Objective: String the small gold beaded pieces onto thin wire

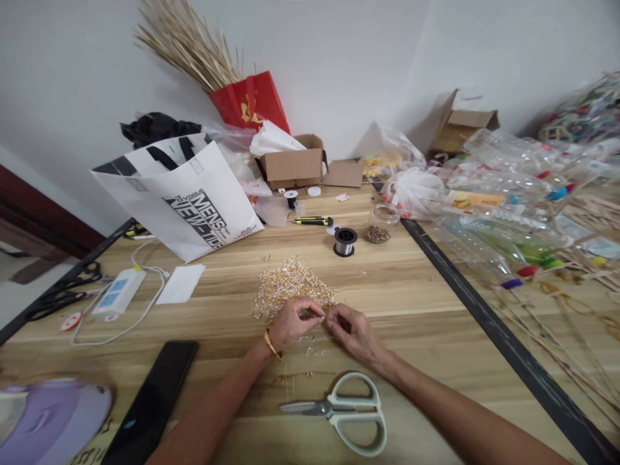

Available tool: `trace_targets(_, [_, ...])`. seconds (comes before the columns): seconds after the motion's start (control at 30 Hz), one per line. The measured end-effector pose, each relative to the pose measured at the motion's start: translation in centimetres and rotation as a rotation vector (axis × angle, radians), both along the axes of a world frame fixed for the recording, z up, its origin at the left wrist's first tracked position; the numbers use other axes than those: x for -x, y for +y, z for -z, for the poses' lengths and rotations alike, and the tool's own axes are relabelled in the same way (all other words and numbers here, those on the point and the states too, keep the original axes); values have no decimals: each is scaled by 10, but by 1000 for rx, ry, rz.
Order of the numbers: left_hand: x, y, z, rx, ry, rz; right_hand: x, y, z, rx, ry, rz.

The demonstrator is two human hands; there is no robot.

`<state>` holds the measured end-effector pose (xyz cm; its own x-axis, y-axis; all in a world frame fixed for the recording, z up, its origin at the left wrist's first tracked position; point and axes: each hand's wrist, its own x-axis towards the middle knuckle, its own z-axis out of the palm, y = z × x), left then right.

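Head view: both hands meet just below the middle of the frame. The left hand (pixel 293 323) pinches a small pale piece (pixel 323 318) between thumb and forefinger; it is too small to identify. The right hand (pixel 357 334) is closed at the fingertips just beside it; whether it also grips the piece cannot be told. A gold and clear bead pile (pixel 290 281) lies at centre, directly behind the left hand. Scissors (pixel 330 407) lie at lower centre, a wire spool (pixel 345 247) and a glass jar (pixel 379 231) right of upper centre.
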<state>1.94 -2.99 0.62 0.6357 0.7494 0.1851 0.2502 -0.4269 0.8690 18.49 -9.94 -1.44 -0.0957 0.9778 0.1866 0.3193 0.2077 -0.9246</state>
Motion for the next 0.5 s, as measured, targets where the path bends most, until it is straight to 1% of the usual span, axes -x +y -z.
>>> trace_targets(0.5, [1,1,2,-39,18,1,0,0,-1,27,57,12])
